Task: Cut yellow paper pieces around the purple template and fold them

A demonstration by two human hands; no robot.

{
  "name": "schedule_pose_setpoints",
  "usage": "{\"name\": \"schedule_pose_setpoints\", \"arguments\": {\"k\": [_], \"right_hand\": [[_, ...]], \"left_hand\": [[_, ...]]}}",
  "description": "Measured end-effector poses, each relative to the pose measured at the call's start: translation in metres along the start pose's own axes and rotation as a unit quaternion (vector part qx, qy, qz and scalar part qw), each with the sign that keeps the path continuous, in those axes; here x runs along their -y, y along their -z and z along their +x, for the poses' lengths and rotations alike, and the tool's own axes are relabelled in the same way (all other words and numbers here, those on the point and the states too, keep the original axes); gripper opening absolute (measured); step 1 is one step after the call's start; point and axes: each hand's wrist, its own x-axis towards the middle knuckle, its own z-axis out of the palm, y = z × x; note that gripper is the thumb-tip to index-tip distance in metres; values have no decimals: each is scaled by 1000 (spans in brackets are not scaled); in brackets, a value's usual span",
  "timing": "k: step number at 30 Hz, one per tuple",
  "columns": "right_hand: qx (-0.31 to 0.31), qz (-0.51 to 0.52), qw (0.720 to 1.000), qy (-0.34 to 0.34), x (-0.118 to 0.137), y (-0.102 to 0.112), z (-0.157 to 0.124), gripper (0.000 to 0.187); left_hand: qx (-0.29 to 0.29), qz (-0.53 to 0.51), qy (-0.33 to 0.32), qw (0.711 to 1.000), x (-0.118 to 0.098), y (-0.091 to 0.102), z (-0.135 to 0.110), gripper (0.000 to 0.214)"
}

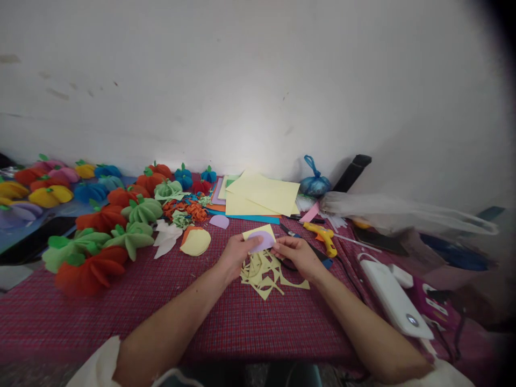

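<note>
My left hand (237,253) pinches a piece of yellow paper (269,229) with a rounded purple paper piece (263,242) lying on top of it. At the right edge of these papers, the fingertips of my right hand (296,253) are closed together on the paper. A dark curved loop shows under my right hand; what it belongs to is mostly hidden. Below both hands lie yellow paper offcuts (264,277). To the left are a stack of round yellow cutouts (196,242) and a purple half-round piece (220,221).
Yellow sheets (262,193) lie at the back. Colourful pumpkin-like crafts (100,217) crowd the left, beside shredded scraps (191,209). On the right are a yellow glue gun (324,236) with its cable, a white power bank (395,295) and a purple power strip (437,303).
</note>
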Motion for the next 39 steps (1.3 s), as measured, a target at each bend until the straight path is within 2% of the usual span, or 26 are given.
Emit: {"name": "schedule_pose_setpoints", "arguments": {"k": [10,16,20,24,30,33,37,39], "right_hand": [[-8,-38,999,12,-1,1,0,30],[9,-11,1000,11,0,-3,0,27],[-23,26,999,5,0,-3,0,28],[-45,17,999,10,0,-2,1,28],[-63,6,997,39,-3,1,2,26],[-56,11,998,34,-4,2,2,25],[-45,5,999,29,-1,1,0,26],[-45,-9,999,30,0,0,0,29]], "left_hand": [[-4,11,8,1000,1,-2,-1,36],[-15,44,-3,999,1,-3,-3,34],[6,115,-9,993,4,-3,-3,34],[24,159,-8,987,9,-3,-2,31],[33,78,-24,996,-9,-1,-7,35],[51,77,-40,995,-18,1,-8,33],[84,144,-3,986,-13,0,-7,32],[82,168,16,982,-6,-1,-6,33]]}}
